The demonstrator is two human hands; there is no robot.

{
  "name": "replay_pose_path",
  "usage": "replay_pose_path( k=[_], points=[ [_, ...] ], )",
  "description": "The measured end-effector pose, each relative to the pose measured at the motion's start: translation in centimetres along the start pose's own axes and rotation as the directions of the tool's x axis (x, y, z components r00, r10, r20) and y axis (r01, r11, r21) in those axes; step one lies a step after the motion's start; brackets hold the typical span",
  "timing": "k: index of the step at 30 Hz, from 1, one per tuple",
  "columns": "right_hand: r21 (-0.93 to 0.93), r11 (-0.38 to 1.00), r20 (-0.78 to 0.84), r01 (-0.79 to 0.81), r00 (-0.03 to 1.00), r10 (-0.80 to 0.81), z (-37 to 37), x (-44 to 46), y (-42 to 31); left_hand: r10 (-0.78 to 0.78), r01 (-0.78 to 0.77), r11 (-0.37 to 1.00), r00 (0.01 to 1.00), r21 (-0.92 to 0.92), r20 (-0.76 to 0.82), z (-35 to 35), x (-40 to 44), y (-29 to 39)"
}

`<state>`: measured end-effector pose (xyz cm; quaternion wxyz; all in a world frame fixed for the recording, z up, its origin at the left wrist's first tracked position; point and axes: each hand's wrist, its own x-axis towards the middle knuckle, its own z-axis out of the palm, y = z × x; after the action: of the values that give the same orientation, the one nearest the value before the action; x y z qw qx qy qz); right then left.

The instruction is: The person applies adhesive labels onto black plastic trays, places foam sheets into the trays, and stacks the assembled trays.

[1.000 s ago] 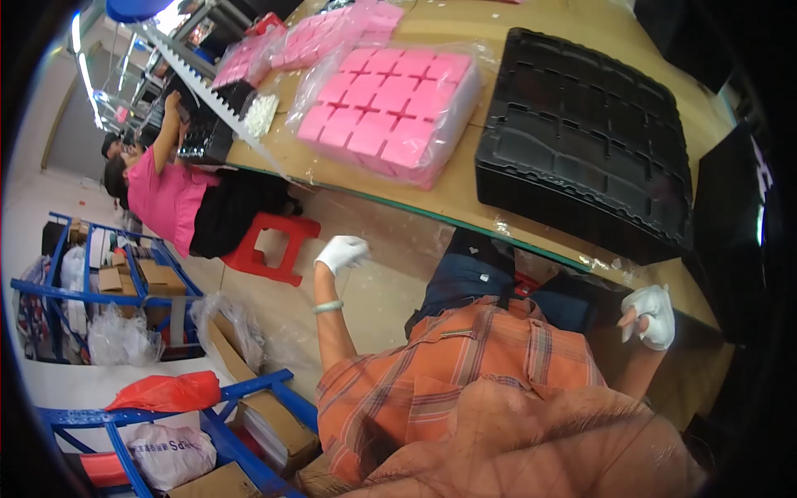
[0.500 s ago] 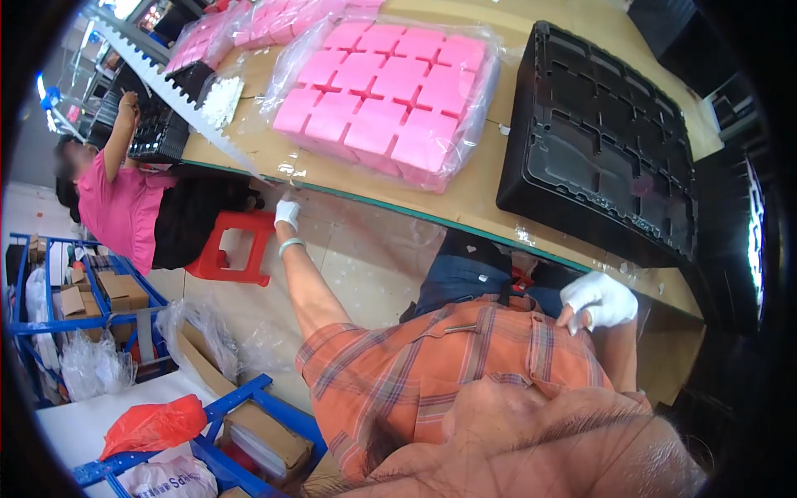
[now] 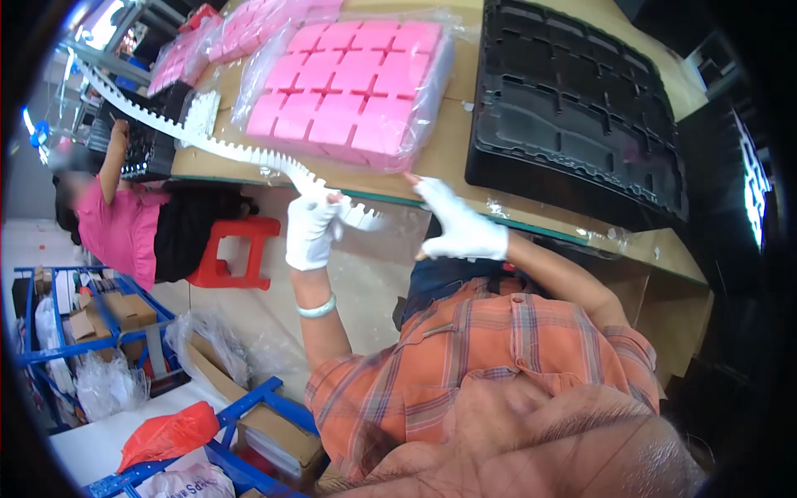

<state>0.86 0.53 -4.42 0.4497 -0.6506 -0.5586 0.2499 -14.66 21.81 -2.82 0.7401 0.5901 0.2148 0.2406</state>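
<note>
My left hand [image 3: 314, 228], in a white glove with bare fingertips, is closed on the end part of a long white toothed strip [image 3: 224, 149]. The strip runs from the upper left, along the table's front edge, to just past my fingers. My right hand [image 3: 455, 222], gloved too, is spread with thumb and fingers apart and holds nothing, just right of the strip's end. Beyond my hands lies a block of pink foam pieces [image 3: 340, 91] in clear plastic. To its right sits a large black moulded tray [image 3: 573, 116] on the table [image 3: 452, 133].
A co-worker in a pink top [image 3: 120, 224] sits at the left beside a red stool [image 3: 237, 249], one arm over black trays. More pink foam [image 3: 249, 29] lies at the back left. Blue shelving [image 3: 249, 398] with cartons and plastic bags stands at lower left.
My left hand has taken hold of the strip, whose end now bends over the table edge. My right hand has moved left and opened, coming close to the left hand.
</note>
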Motion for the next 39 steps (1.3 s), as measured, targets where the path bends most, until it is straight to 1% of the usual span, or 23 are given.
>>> replay_pose_path(
  k=[1, 3, 4, 5, 7, 8, 9, 11, 13, 15, 16, 17, 19, 20, 21, 23, 32, 34, 35, 36, 37, 38, 39],
  points=[
    [0.022, 0.995, -0.069, 0.101, 0.993, -0.099, 0.5, 1.0, 0.0, 0.09, -0.073, 0.973, 0.994, -0.22, 0.067, 1.3, 0.1, 1.6],
    [0.203, 0.969, 0.001, 0.141, 0.99, -0.144, 1.1, 1.9, 1.6, 0.182, -0.182, 0.97, 0.983, -0.158, -0.014, 3.3, 1.0, 5.1],
    [0.242, 0.969, -0.005, 0.04, 0.999, -0.04, 0.7, 1.5, 1.0, 0.188, -0.177, 0.931, 0.982, -0.319, 0.004, 3.3, 2.1, 5.8],
    [0.408, 0.911, 0.074, -0.057, 0.997, 0.029, 0.0, 1.0, 1.0, 0.193, -0.159, 0.869, 0.981, -0.469, 0.024, 2.9, 3.4, 6.7],
    [0.675, 0.685, 0.263, -0.272, 0.957, 0.122, -1.3, -0.7, 1.3, 0.153, -0.15, 0.803, 0.987, -0.577, -0.044, 2.6, 5.6, 7.8],
    [0.707, 0.681, 0.104, -0.189, 0.981, 0.164, -2.1, -1.7, -1.0, 0.385, 0.004, 0.745, 0.814, -0.667, 0.435, 1.7, 7.4, 8.0],
    [0.717, 0.665, 0.095, -0.209, 0.974, 0.204, -3.3, -2.3, -2.1, 0.335, -0.1, 0.766, 0.905, -0.635, 0.262, 1.4, 7.9, 6.8],
    [0.733, 0.637, 0.063, -0.236, 0.957, 0.282, -5.5, -3.3, -3.4, 0.256, -0.275, 0.817, 0.961, -0.508, -0.108, 6.7, 4.9, 6.7],
    [0.723, 0.652, 0.025, -0.231, 0.951, 0.309, -7.3, -3.5, -4.8, -0.012, 0.035, 0.847, 0.999, -0.531, 0.048, 10.1, 1.6, 4.7],
    [0.636, 0.714, 0.031, -0.293, 0.934, 0.356, -9.0, -3.5, -6.4, -0.016, 0.379, 0.729, 0.842, -0.57, 0.54, 12.6, -0.4, 1.9],
    [0.52, 0.799, 0.016, -0.302, 0.939, 0.344, -9.4, -3.5, -6.5, 0.022, 0.341, 0.756, 0.84, -0.559, 0.542, 14.0, -0.9, 0.8],
    [0.525, 0.798, 0.024, -0.297, 0.942, 0.335, -9.8, -3.5, -6.5, 0.058, 0.301, 0.777, 0.84, -0.553, 0.539, 14.9, -1.1, 0.1],
    [0.539, 0.788, 0.052, -0.297, 0.946, 0.321, -10.1, -3.7, -6.7, -0.011, 0.086, 0.952, 0.969, -0.294, 0.246, 16.0, -0.3, 0.4],
    [0.577, 0.777, -0.023, -0.25, 0.946, 0.322, -10.2, -3.9, -7.0, 0.082, 0.021, 0.937, 0.958, -0.35, 0.275, 16.1, 0.3, 0.3],
    [0.579, 0.81, -0.154, -0.094, 0.963, 0.222, -10.0, -4.2, -5.6, 0.071, 0.007, 0.941, 0.973, -0.337, 0.22, 16.5, 0.3, 0.6],
    [0.697, 0.708, -0.163, -0.114, 0.936, 0.311, -10.9, -5.5, -5.4, 0.056, -0.018, 0.952, 0.992, -0.305, 0.117, 17.7, 0.3, 1.5],
    [0.472, 0.87, -0.423, -0.141, 0.83, 0.364, -11.0, -6.8, -7.5, 0.134, -0.099, 0.972, 0.978, -0.214, 0.159, 19.7, -0.3, 1.5],
    [0.397, 0.917, -0.426, -0.048, 0.875, 0.23, -10.6, -7.2, -7.4, 0.064, -0.037, 0.989, 0.98, -0.142, 0.188, 19.3, -0.9, 1.8],
    [0.357, 0.934, -0.422, 0.002, 0.892, 0.16, -10.4, -7.3, -7.5, -0.023, 0.05, 0.995, 0.958, -0.086, 0.286, 18.8, -0.9, 1.9],
    [0.015, 0.993, -0.44, 0.117, 0.893, -0.098, -10.3, -7.3, -8.1, -0.072, 0.086, 0.996, 0.924, -0.023, 0.375, 18.4, -1.0, 1.5],
    [-0.005, 0.976, -0.402, 0.216, 0.894, -0.199, -10.1, -7.3, -9.1, -0.125, 0.117, 0.992, 0.879, 0.045, 0.459, 18.2, -1.0, 0.9],
    [-0.137, 0.972, -0.428, 0.189, 0.874, -0.231, -10.0, -7.2, -9.8, -0.034, 0.035, 0.999, 0.907, 0.006, 0.421, 19.0, -1.3, 0.0],
    [-0.267, 0.952, -0.452, 0.152, 0.852, -0.263, -9.9, -7.0, -10.2, -0.122, 0.155, 0.987, 0.882, -0.035, 0.454, 18.9, -1.4, -0.1]
  ],
)
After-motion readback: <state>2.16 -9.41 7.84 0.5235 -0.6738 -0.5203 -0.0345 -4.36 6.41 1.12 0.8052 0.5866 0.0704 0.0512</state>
